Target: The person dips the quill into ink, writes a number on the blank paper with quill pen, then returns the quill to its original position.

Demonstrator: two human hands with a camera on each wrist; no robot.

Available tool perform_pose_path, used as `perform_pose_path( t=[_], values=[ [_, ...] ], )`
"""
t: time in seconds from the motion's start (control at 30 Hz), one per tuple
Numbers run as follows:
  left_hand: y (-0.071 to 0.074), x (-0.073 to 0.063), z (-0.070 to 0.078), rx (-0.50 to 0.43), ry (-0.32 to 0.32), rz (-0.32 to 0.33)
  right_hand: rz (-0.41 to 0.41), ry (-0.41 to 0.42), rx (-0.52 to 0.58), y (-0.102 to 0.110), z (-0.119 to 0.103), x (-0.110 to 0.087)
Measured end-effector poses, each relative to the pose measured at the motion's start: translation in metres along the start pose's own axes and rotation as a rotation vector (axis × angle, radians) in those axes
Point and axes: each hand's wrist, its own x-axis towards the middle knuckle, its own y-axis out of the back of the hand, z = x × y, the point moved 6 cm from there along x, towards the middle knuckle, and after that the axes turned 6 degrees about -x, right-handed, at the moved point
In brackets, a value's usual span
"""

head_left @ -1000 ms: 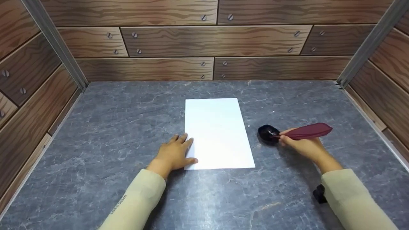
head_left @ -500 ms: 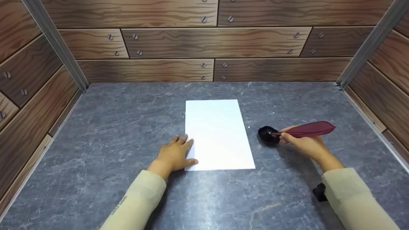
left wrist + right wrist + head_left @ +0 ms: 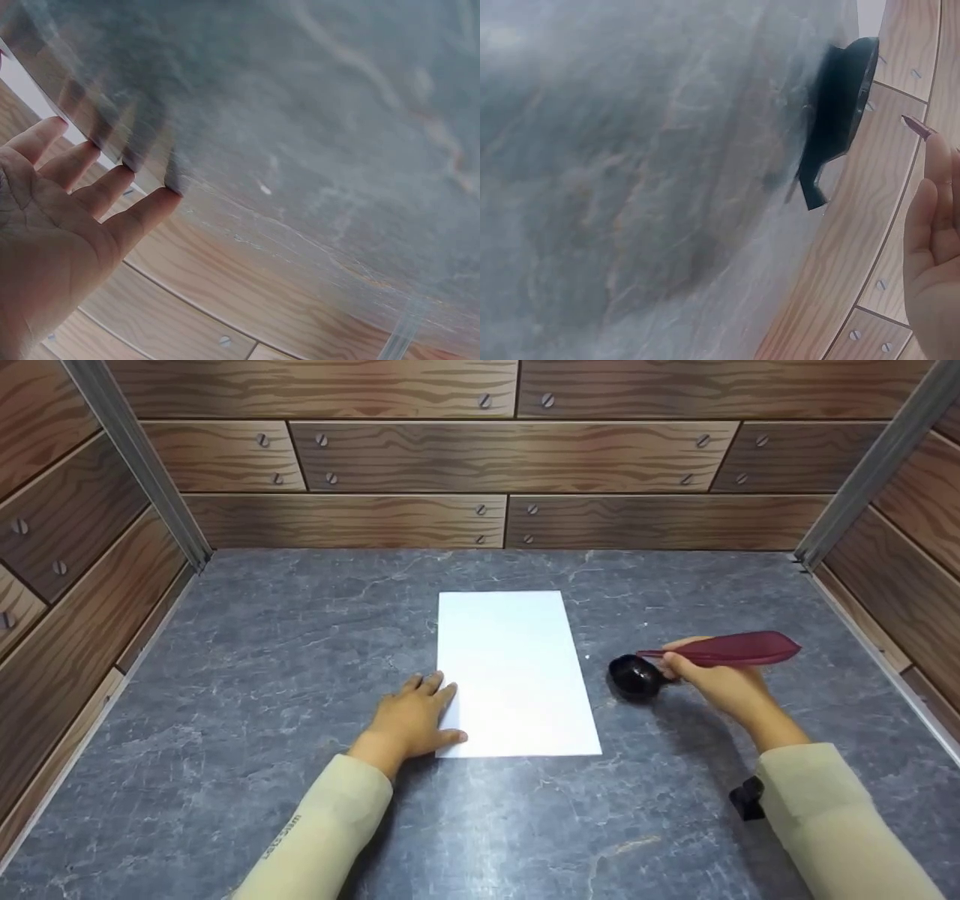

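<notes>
1. Brown wood-grain panels (image 3: 420, 457) printed with screw heads line the back and both sides, with grey metal strips (image 3: 139, 465) running up the corners at upper left and upper right of the frame.
2. Below them spreads a blue-grey, marbled, glossy bench (image 3: 247, 675), with a bright reflection near the bottom centre.
3. You have a blank white rectangular sheet of paper (image 3: 517, 682) lying flat at the centre of the frame, its long sides running away from you.
4. Your left grip (image 3: 411, 721), a bare hand, lies left of centre with its fingers straight and spread; the thumb and index finger rest on the paper's left edge.
5. Your right grip (image 3: 720, 682), also a bare hand, is right of centre, its thumb and fingers pinching a dark red feather quill (image 3: 739, 649) near the thin shaft.
6. That quill slants slightly, its vane toward the right of the frame and its tip at the upper rim of a small, glossy black bowl (image 3: 634, 678); the right wrist view shows the tip apart from the bowl.
7. You can see the bowl standing just beside the paper's right edge, near your right grip.
8. Both your forearms wear pale sage-green sleeves (image 3: 322, 829); lettering on the left one is too small to read.
</notes>
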Motion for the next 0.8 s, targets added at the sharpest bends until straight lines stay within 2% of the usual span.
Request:
perform_pose_path(
  t=[0.13, 0.33, 0.63, 0.8],
  values=[
    [0.001, 0.000, 0.000, -0.002, -0.003, 0.000, 0.031, -0.006, -0.080, 0.001, -0.005, 0.004],
    [0.000, 0.001, -0.001, -0.005, -0.006, -0.004, 0.063, 0.015, -0.058, -0.004, -0.011, 0.012],
    [-0.001, 0.001, -0.001, -0.004, 0.005, -0.004, 0.105, -0.002, -0.063, -0.010, -0.015, 0.022],
    [-0.001, 0.001, -0.001, -0.002, 0.004, 0.003, 0.123, 0.033, -0.056, -0.017, -0.022, 0.030]
  ],
)
